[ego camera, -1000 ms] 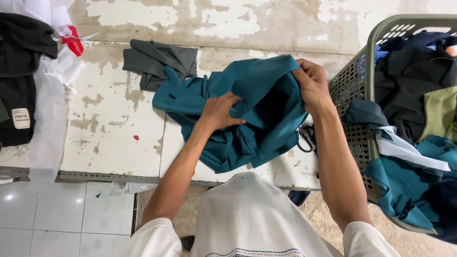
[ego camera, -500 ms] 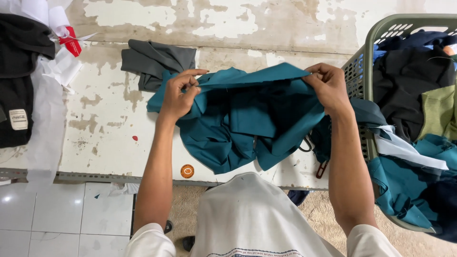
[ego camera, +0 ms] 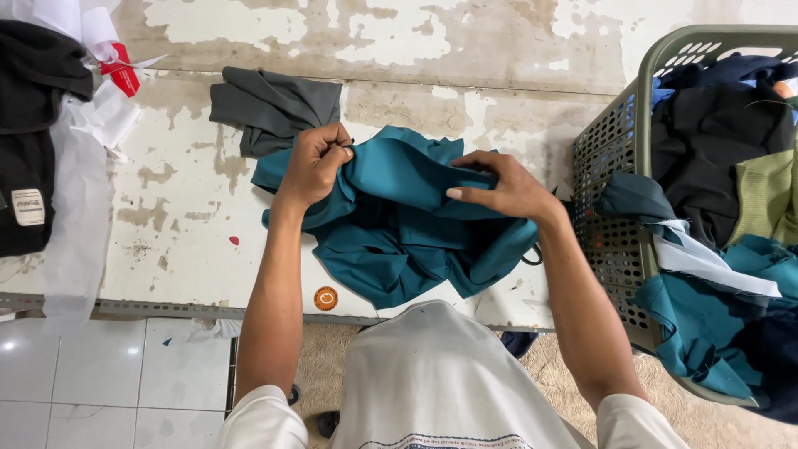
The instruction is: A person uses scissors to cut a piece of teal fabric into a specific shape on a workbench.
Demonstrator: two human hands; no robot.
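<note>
Teal garment [ego camera: 399, 224] bunched at the worktop [ego camera: 166, 208] front edge.
Left hand [ego camera: 316, 162] pinches its upper left fold in a closed grip; right hand [ego camera: 507, 187] lies on its right side, fingers closed on cloth.

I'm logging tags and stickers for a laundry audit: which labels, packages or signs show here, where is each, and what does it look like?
Sewn label: on the black garment at far left; small cream rectangle with rounded corners, dark print.
Round sticker: on the table's near edge, below the teal garment; orange disc with pale marking.
Red tag: upper left, among white paper; small red piece, details unclear.
No screens or signs.
</note>
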